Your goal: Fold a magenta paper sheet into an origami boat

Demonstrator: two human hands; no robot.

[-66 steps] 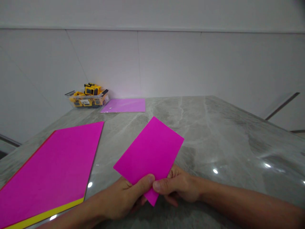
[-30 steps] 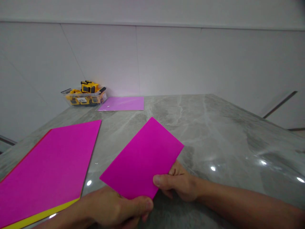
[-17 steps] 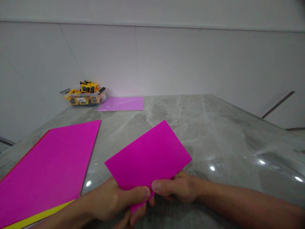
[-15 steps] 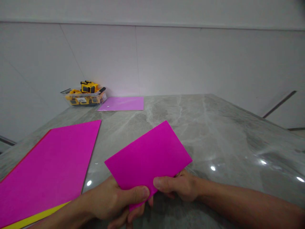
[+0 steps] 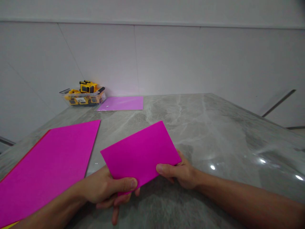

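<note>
Between my two hands is a bright magenta piece of paper (image 5: 143,149), raised above the table and tilted towards me. It looks folded, though its layers are hard to make out. My left hand (image 5: 107,187) grips its lower left part, thumb on top and fingers underneath. At the lower right edge, my right hand (image 5: 178,170) pinches it with the thumb on the front; the other fingers are mostly hidden behind. Left of my hands lies a stack of large coloured sheets (image 5: 54,165), magenta on top, with red and yellow edges peeking out.
A clear plastic box (image 5: 82,99) full of yellow toy trucks stands at the back left by the wall. Beside it lies a pack of light purple paper (image 5: 124,103). The grey marble-patterned table (image 5: 214,133) reflects ceiling lights.
The magenta paper has shifted slightly left and turned a little flatter. My right hand has slid outward along its edge, widening the gap between my thumbs.
</note>
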